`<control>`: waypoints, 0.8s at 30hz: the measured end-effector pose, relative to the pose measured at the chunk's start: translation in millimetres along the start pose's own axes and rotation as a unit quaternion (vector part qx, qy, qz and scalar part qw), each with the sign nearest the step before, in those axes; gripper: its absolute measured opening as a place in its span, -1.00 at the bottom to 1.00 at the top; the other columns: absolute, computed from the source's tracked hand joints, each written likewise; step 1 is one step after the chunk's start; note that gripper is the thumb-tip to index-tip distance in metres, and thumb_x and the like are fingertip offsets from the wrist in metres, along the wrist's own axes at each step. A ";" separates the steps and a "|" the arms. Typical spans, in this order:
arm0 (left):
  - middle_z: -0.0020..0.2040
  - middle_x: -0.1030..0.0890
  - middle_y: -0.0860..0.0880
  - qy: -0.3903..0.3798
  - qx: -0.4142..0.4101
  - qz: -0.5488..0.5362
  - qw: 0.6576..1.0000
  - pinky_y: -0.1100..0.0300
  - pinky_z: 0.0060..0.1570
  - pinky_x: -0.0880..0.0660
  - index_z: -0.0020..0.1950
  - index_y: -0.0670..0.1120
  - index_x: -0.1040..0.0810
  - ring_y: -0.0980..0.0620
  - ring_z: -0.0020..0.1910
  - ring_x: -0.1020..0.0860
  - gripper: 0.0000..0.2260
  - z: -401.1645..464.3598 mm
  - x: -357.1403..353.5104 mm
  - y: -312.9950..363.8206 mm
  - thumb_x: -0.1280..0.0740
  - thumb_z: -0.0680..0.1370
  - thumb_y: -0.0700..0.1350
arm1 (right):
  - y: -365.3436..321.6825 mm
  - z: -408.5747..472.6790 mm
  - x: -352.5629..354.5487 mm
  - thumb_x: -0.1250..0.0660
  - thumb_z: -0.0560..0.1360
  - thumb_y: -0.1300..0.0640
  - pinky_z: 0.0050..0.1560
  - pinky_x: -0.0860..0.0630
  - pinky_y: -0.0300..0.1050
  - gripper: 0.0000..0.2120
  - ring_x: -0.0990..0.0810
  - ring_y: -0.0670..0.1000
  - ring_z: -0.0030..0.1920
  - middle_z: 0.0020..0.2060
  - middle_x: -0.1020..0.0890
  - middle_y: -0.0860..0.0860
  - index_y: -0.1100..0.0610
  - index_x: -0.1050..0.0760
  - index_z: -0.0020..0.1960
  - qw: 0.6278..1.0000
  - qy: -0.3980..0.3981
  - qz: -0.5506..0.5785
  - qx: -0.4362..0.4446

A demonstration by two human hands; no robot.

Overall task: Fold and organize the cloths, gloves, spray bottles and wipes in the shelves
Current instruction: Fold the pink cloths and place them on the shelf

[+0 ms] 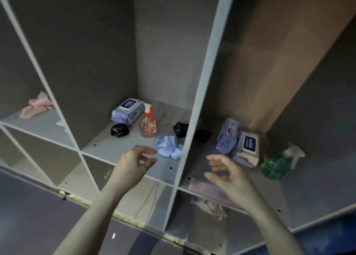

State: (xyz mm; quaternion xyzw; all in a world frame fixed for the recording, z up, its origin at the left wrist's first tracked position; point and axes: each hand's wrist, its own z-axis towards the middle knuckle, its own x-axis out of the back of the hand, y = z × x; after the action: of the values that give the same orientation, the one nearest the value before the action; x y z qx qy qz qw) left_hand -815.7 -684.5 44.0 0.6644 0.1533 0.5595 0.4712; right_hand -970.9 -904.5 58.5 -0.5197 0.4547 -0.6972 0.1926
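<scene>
My left hand (137, 161) is open, fingers curled, just left of a crumpled light-blue cloth (169, 147) on the middle shelf. Behind it stand a pink spray bottle (148, 124), a wipes pack (128, 110) and two black gloves (119, 130) (180, 128). My right hand (229, 175) is open at the front of the right shelf, holding nothing. That shelf holds another black glove (202, 135), two wipes packs (228, 135) (247, 148), a green spray bottle (277, 165) lying on its side, and a flat pink cloth (206, 188) under my right hand.
A white divider (194, 110) separates the middle and right compartments. A crumpled pink cloth (36, 105) lies in the left compartment. In the lower right compartment lies something pale and crumpled (208, 204). Lower compartments and a dark floor are below.
</scene>
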 end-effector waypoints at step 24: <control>0.09 -0.53 0.10 -0.030 0.020 0.013 0.999 0.20 0.00 -0.49 0.07 0.07 -0.61 0.15 -0.04 -0.58 -0.86 66.5 181.3 -142.6 -0.35 0.53 -0.05 | -114.1 99.3 -216.1 -0.45 0.43 0.24 0.05 -0.50 -0.21 -0.66 -0.58 -0.05 -0.03 -0.01 -0.60 -0.06 -0.15 -0.48 0.00 0.999 -0.033 -0.007 -0.038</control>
State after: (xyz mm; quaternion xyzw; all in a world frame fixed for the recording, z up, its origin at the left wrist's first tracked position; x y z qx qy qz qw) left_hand -651.3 -509.7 43.6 0.6924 0.1419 0.5419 0.4548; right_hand -774.9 -728.9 39.5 -0.5527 0.4704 -0.6632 0.1828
